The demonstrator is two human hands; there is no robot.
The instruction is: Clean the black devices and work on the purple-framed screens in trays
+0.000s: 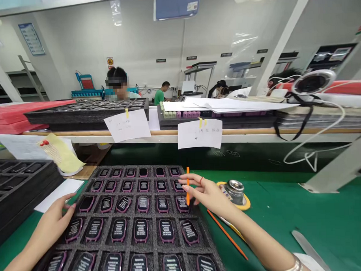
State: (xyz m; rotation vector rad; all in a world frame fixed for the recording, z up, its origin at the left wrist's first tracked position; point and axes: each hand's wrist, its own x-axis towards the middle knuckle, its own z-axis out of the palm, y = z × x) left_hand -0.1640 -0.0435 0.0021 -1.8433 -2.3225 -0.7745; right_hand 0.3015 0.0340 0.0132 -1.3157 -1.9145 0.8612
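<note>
Green bench mat [302,222] lies under this work place. One orange stick [188,186] stands almost upright near the frame's centre, its long axis going up and down, its lower end pointing into a black foam tray [154,231]. The right hand [208,194] pinches this stick between its fingers. The left hand [53,221] is spread open just beside the tray's left edge, near rows of pink-rimmed black devices [141,230].
</note>
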